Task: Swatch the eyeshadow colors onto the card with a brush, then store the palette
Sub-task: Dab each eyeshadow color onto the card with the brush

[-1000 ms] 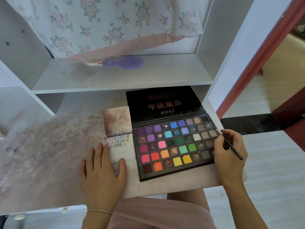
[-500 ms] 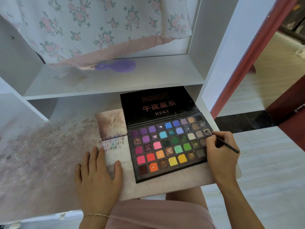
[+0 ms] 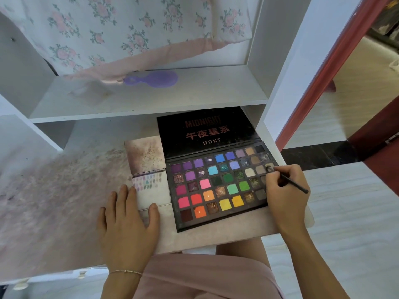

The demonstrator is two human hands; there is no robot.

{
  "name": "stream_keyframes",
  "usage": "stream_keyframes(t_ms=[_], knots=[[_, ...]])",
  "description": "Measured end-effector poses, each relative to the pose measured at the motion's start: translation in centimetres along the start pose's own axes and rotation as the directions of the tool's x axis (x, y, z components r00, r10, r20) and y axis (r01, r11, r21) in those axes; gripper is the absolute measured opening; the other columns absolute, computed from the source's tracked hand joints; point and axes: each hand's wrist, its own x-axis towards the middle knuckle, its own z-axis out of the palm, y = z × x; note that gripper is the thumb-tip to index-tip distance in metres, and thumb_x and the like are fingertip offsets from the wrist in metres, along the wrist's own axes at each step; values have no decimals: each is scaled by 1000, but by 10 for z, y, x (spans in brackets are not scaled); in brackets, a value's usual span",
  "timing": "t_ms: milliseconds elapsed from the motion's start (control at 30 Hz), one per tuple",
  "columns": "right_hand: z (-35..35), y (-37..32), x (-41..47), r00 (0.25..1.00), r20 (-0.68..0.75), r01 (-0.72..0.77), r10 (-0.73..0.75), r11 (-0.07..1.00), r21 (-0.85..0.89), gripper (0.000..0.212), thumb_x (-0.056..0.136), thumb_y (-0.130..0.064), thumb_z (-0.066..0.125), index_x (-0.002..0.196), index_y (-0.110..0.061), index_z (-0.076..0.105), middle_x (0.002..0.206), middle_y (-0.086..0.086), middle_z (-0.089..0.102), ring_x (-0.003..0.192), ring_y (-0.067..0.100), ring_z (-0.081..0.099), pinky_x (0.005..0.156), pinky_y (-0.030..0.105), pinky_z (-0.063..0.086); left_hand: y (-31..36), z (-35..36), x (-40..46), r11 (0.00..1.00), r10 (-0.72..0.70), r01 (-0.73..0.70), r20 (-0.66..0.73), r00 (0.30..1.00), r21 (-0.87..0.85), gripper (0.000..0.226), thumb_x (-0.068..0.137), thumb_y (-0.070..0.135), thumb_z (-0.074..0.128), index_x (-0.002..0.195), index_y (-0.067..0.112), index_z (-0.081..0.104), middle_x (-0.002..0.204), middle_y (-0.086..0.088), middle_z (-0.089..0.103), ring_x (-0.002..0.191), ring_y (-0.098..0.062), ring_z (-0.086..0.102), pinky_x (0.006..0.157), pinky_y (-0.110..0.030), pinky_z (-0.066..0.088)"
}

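Observation:
An open black eyeshadow palette (image 3: 218, 186) with several coloured pans lies on the stained desk, its lid propped up behind. To its left lies the white card (image 3: 151, 188), carrying small colour swatches near its top edge. My left hand (image 3: 127, 223) rests flat, fingers straight, on the card's lower left corner. My right hand (image 3: 282, 190) pinches a thin dark brush (image 3: 289, 181) at the palette's right edge. The brush tip touches a taupe pan in the rightmost column.
A purple hairbrush (image 3: 153, 79) lies on the white shelf (image 3: 151, 98) above the desk, under a hanging floral cloth (image 3: 121, 29). A stained square card (image 3: 144, 155) leans behind the swatch card. The desk (image 3: 54, 190) is smeared with pigment on the left.
The brush tip has moved from the palette's far right rim into a taupe pan on the right. My left hand has stayed on the card. The view shifted slightly.

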Motion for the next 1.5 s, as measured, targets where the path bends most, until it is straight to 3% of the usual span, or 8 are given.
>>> stream_keyframes(t_ms=[267,500,733,933,1100,1267,1400,1500], knots=[[24,-29,-30,962,220,120,-159,976,180,21,83,0,55,84,-21,53,80,-1,55,75,7,56,63,12,46,-1,-1,0,1000,1,-1,-2,1000,-5,84,73,58,14,137,11,41,148,-7,35,140,-25,24,114,-43,12],[57,-63,-51,870,429,94,-241,938,335,17,87,-3,55,90,-19,62,84,-7,57,75,3,54,64,10,43,-2,-3,0,1000,6,-6,26,1000,-5,87,72,60,6,141,15,33,152,-3,27,143,-21,16,115,-39,6],[78,-77,-51,795,541,94,-274,937,335,17,89,-7,52,88,-23,58,84,-6,57,76,2,53,64,7,41,-3,-8,3,1000,23,-24,46,999,5,82,75,59,12,138,14,40,148,-4,36,139,-24,26,112,-42,17],[86,-78,-49,769,592,65,-241,951,303,20,87,-10,53,81,-29,51,75,-6,55,62,2,51,56,12,41,-9,-13,8,997,78,-78,27,997,6,68,78,55,30,121,10,57,129,-9,56,122,-32,48,98,-48,36],[89,-77,-50,727,644,80,-238,961,265,20,86,-13,54,78,-31,52,64,-9,52,57,4,47,54,14,36,-20,-15,15,991,133,-132,30,991,-31,67,77,58,32,119,14,59,126,-8,57,116,-34,50,94,-49,39],[89,-76,-50,711,659,88,-244,961,261,18,86,-13,54,78,-29,53,63,-5,54,55,4,47,52,14,38,-29,-14,21,976,216,-214,67,974,-35,80,73,67,25,128,15,49,140,-7,44,134,-27,34,106,-44,26],[89,-76,-50,705,672,80,-226,967,242,16,87,-15,54,80,-30,54,70,0,60,63,8,52,59,24,45,-37,-11,36,968,250,-253,152,956,-3,103,64,82,7,147,21,8,157,4,5,141,-8,-10,114,-37,-10],[89,-77,-50,696,682,96,-226,970,223,19,87,-16,54,79,-33,52,73,-1,61,68,7,54,63,24,46,-41,-11,51,958,250,-273,199,948,94,111,57,87,-2,147,22,-3,157,6,-6,142,-12,-14,111,-38,-17]])
